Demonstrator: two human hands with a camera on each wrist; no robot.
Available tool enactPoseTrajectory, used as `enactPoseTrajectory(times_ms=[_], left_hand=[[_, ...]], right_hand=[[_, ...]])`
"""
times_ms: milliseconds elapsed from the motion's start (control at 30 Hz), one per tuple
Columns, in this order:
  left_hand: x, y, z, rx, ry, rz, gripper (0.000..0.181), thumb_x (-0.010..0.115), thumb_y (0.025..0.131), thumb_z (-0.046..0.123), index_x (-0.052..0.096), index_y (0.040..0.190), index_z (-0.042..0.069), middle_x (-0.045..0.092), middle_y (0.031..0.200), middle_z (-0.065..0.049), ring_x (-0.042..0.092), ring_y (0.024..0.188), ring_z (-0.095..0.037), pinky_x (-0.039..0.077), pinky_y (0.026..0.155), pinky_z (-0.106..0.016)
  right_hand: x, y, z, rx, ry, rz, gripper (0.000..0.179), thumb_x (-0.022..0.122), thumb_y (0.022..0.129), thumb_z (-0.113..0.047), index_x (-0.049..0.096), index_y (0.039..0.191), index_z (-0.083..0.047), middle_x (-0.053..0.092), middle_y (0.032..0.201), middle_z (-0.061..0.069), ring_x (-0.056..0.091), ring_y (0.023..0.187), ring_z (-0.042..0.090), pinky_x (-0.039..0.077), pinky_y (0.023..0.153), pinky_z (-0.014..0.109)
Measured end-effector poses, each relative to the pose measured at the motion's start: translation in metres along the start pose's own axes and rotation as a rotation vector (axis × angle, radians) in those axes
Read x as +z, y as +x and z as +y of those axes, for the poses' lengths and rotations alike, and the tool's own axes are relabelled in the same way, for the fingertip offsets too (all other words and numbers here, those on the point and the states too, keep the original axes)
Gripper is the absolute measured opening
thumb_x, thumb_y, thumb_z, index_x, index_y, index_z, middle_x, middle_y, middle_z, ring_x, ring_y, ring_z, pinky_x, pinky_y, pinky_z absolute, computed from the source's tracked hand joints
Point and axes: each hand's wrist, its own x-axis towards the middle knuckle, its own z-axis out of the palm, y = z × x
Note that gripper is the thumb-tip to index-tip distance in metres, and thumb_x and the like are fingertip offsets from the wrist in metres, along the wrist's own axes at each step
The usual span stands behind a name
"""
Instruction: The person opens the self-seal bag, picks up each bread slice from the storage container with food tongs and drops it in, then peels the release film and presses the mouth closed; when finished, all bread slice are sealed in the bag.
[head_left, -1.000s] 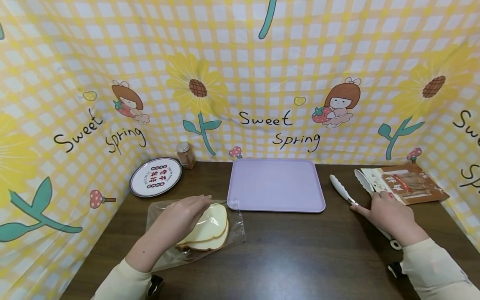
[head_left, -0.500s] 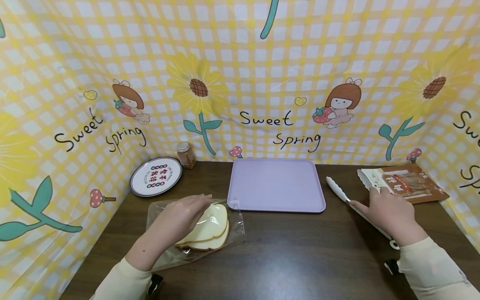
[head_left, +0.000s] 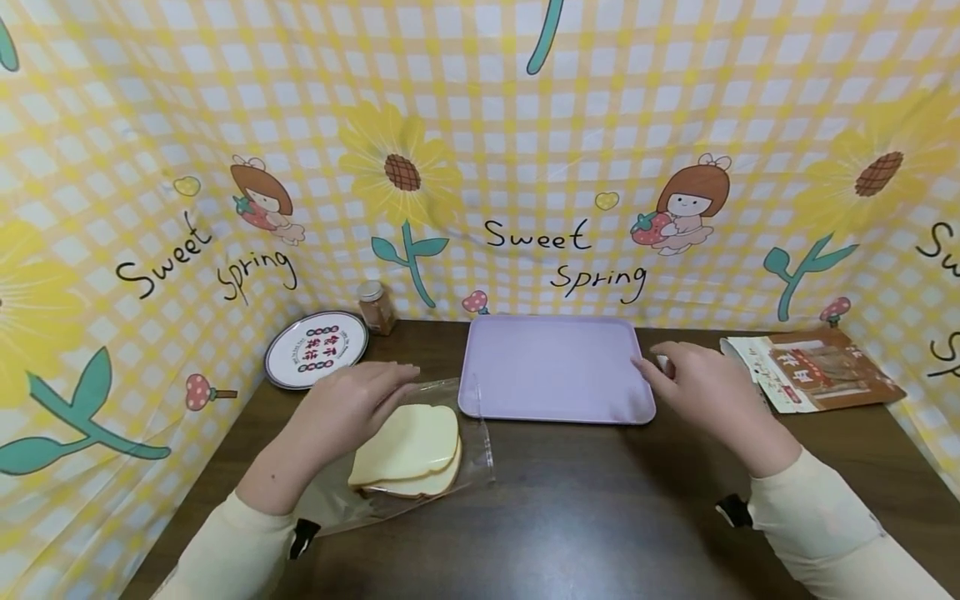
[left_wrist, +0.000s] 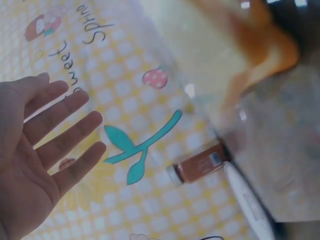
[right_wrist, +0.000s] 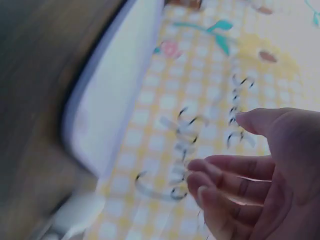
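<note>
My left hand [head_left: 341, 412] hovers with straight, slightly spread fingers over the left part of a clear plastic bag [head_left: 480, 467]. Inside or on that bag lie sliced bread pieces [head_left: 408, 442], stacked and slightly offset; the left wrist view shows the palm [left_wrist: 30, 155] holding nothing. Raised beside the right edge of a lilac tray [head_left: 555, 367], my right hand [head_left: 705, 392] has loosely bent fingers with nothing between them. It covers most of the white-tipped tongs [head_left: 663, 361], whose blurred tip also shows below the tray in the right wrist view.
Behind the left hand stand a white plate [head_left: 318, 350] with red lettering and a spice jar [head_left: 377, 308] with a metal lid. A brown food packet [head_left: 825, 371] lies at the right. A checked cloth [head_left: 525, 167] closes off the back and sides.
My right hand has let go of the tongs and moved up and left towards the tray. My left hand has lifted slightly off the bag, shifting left.
</note>
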Motion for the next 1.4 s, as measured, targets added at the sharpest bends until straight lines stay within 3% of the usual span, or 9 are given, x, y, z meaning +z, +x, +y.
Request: enactPoseTrajectory(times_ms=[67, 167, 333, 467, 633, 867, 1133, 1267, 1400], left_hand=[[-0.005, 0.008, -0.003, -0.004, -0.005, -0.005, 0.026, 0.071, 0.104, 0.027, 0.077, 0.125, 0.013, 0.082, 0.118, -0.005, 0.079, 0.107, -0.024, 0.066, 0.089, -0.047], [-0.009, 0.021, -0.007, -0.017, -0.019, -0.030, 0.026, 0.068, 0.106, 0.027, 0.077, 0.126, 0.012, 0.082, 0.118, -0.006, 0.079, 0.107, -0.024, 0.066, 0.089, -0.047], [-0.009, 0.044, -0.012, -0.073, -0.055, -0.161, 0.030, 0.062, 0.110, 0.029, 0.074, 0.132, 0.012, 0.080, 0.125, -0.007, 0.077, 0.113, -0.026, 0.064, 0.096, -0.049], [0.000, 0.063, -0.018, -0.102, -0.092, -0.268, 0.037, 0.058, 0.112, 0.031, 0.068, 0.142, 0.011, 0.077, 0.133, -0.008, 0.075, 0.120, -0.027, 0.061, 0.104, -0.050], [0.019, 0.080, -0.030, -0.107, -0.179, -0.368, 0.037, 0.060, 0.111, 0.029, 0.067, 0.141, 0.008, 0.079, 0.128, -0.009, 0.077, 0.116, -0.025, 0.063, 0.101, -0.047], [0.040, 0.095, -0.043, -0.094, -0.307, -0.556, 0.024, 0.068, 0.107, 0.030, 0.080, 0.120, 0.015, 0.081, 0.116, -0.001, 0.076, 0.107, -0.017, 0.062, 0.099, -0.042], [0.055, 0.107, -0.046, -0.098, -0.366, -0.666, 0.017, 0.074, 0.102, 0.031, 0.083, 0.111, 0.018, 0.082, 0.107, 0.002, 0.074, 0.096, -0.010, 0.062, 0.092, -0.037], [0.060, 0.109, -0.044, -0.097, -0.376, -0.698, 0.017, 0.074, 0.103, 0.030, 0.083, 0.111, 0.018, 0.082, 0.105, 0.003, 0.073, 0.095, -0.010, 0.062, 0.091, -0.037], [0.067, 0.111, -0.042, -0.084, -0.368, -0.698, 0.017, 0.076, 0.101, 0.030, 0.082, 0.109, 0.017, 0.082, 0.103, 0.002, 0.072, 0.092, -0.010, 0.061, 0.090, -0.036]], right_hand=[[-0.001, 0.005, -0.012, -0.025, 0.030, 0.015, 0.037, 0.064, 0.107, -0.045, 0.074, 0.096, -0.012, 0.054, 0.065, -0.003, 0.046, 0.056, 0.012, 0.033, 0.051, 0.029], [-0.003, 0.014, -0.030, -0.046, 0.078, 0.015, 0.036, 0.062, 0.108, -0.046, 0.077, 0.107, -0.012, 0.062, 0.072, -0.001, 0.049, 0.059, 0.012, 0.038, 0.053, 0.030], [-0.001, 0.030, -0.056, -0.093, 0.150, 0.025, 0.033, 0.063, 0.108, -0.041, 0.080, 0.116, -0.014, 0.075, 0.088, 0.001, 0.053, 0.061, 0.012, 0.049, 0.060, 0.033], [0.005, 0.047, -0.073, -0.122, 0.210, 0.002, 0.030, 0.064, 0.108, -0.038, 0.080, 0.116, -0.014, 0.077, 0.091, 0.003, 0.053, 0.060, 0.012, 0.050, 0.062, 0.033], [0.017, 0.065, -0.088, -0.149, 0.292, -0.068, 0.033, 0.064, 0.108, -0.037, 0.077, 0.126, -0.013, 0.081, 0.100, 0.005, 0.059, 0.058, 0.007, 0.051, 0.060, 0.031], [0.043, 0.086, -0.102, -0.143, 0.449, -0.220, 0.032, 0.062, 0.110, -0.029, 0.072, 0.136, -0.013, 0.078, 0.116, 0.010, 0.067, 0.060, 0.009, 0.057, 0.056, 0.028], [0.080, 0.101, -0.117, -0.175, 0.564, -0.303, 0.030, 0.065, 0.108, -0.022, 0.072, 0.134, -0.009, 0.076, 0.116, 0.012, 0.076, 0.077, 0.034, 0.060, 0.058, 0.027], [0.095, 0.106, -0.125, -0.193, 0.567, -0.333, 0.031, 0.067, 0.106, -0.022, 0.073, 0.132, -0.006, 0.075, 0.112, 0.010, 0.074, 0.074, 0.025, 0.060, 0.059, 0.026], [0.105, 0.110, -0.132, -0.235, 0.494, -0.332, 0.029, 0.071, 0.103, -0.021, 0.076, 0.126, -0.004, 0.077, 0.108, 0.008, 0.068, 0.078, 0.013, 0.059, 0.066, 0.025]])
